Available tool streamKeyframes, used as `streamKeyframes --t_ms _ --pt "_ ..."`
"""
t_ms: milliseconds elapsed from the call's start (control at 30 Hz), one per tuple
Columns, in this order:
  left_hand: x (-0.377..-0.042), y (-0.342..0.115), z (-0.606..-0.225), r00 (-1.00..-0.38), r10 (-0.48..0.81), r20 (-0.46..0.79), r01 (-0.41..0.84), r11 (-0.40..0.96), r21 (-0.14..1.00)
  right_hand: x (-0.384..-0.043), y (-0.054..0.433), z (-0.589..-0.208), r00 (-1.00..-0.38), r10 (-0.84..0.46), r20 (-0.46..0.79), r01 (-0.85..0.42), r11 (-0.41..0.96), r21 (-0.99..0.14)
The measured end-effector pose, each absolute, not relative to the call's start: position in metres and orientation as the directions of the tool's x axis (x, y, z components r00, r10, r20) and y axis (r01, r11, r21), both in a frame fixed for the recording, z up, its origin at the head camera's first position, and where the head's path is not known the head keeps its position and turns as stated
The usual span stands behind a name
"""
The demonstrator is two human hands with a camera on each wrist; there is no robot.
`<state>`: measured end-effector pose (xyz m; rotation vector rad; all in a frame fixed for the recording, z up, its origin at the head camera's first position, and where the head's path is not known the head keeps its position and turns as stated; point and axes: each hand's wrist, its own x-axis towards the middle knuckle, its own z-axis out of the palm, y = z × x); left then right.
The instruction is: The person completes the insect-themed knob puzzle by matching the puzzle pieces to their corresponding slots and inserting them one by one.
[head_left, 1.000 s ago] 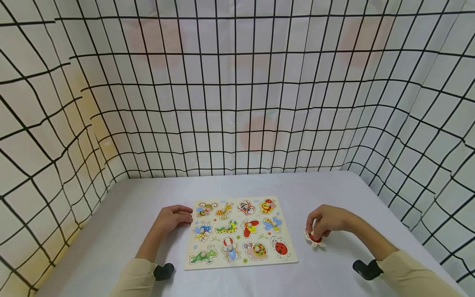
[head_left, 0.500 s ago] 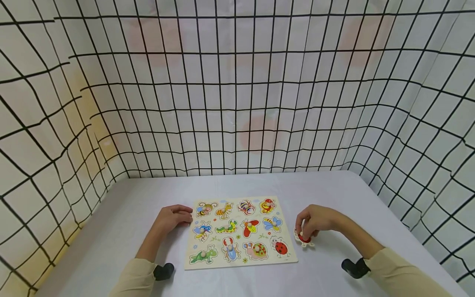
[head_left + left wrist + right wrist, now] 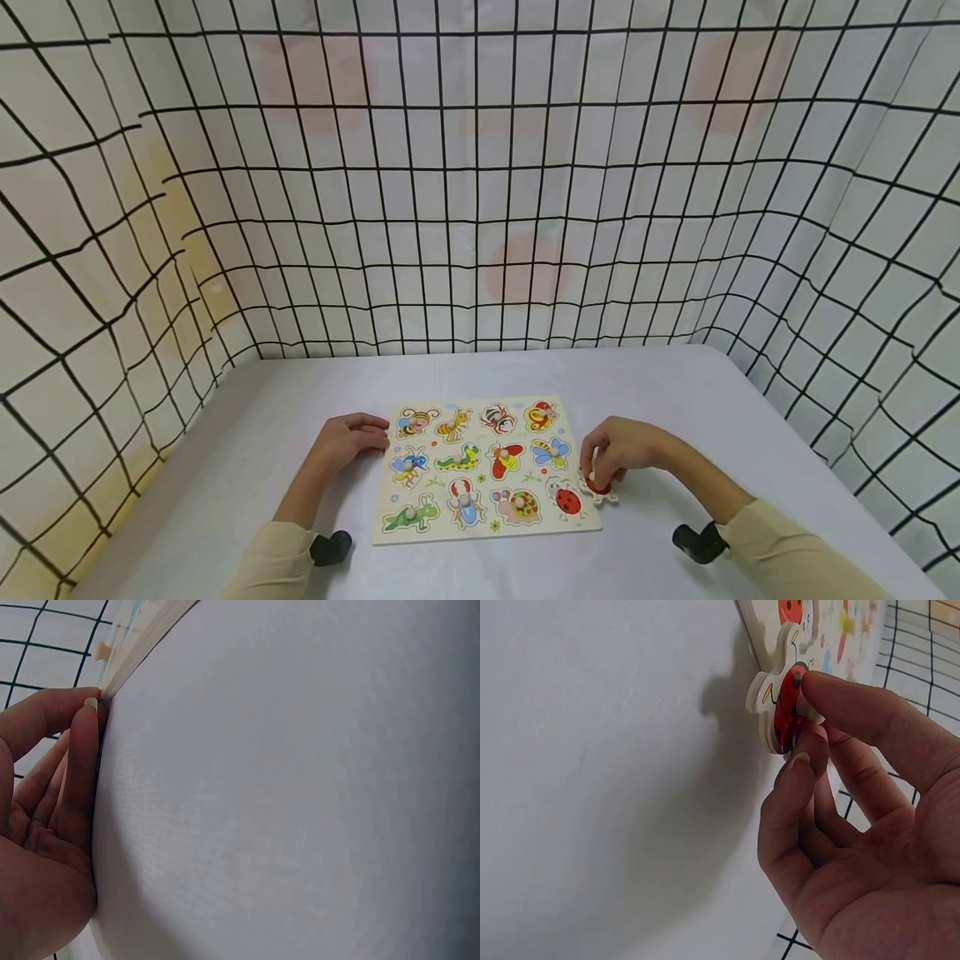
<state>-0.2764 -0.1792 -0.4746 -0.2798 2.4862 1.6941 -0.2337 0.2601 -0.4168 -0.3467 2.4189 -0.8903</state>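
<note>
My right hand [image 3: 626,443] pinches a wooden ladybug puzzle piece [image 3: 598,492], thumb and fingertips closed on its middle. In the right wrist view, the red, black-spotted ladybug piece [image 3: 786,701] is tilted, its pale edge facing the camera. It is at the right edge of the insect puzzle board [image 3: 527,454], beside the printed ladybug picture [image 3: 567,500]. On the far side, my left hand [image 3: 341,442] rests on the table with its fingertips against the board's left edge. The left wrist view has the left hand's fingers [image 3: 82,750] at the board's edge [image 3: 142,649], holding no piece.
Other knobbed insect pieces, among them a caterpillar [image 3: 459,458] and a snail [image 3: 517,505], sit on the board. A white cloth covers the table [image 3: 285,392]. Black-gridded white curtains [image 3: 480,200] enclose the back and sides.
My right hand has moved left with the ladybug piece, from the table right of the board to the board's right edge. The left hand and the board have stayed put.
</note>
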Motion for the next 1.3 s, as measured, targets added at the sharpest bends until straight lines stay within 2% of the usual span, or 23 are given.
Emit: streamKeyframes --t_ms 600,1300 --pt "-0.275 -0.179 -0.475 -0.975 -0.089 -0.202 -0.22 0.354 0.909 -0.235 0.236 -0.423 -0.803 -0.457 -0.382 -0.099 0.735 -0.671" --pt "-0.274 -0.178 -0.473 -0.974 -0.095 -0.207 -0.227 0.359 0.905 -0.231 0.22 -0.425 -0.786 -0.461 -0.412 -0.064 0.723 -0.688"
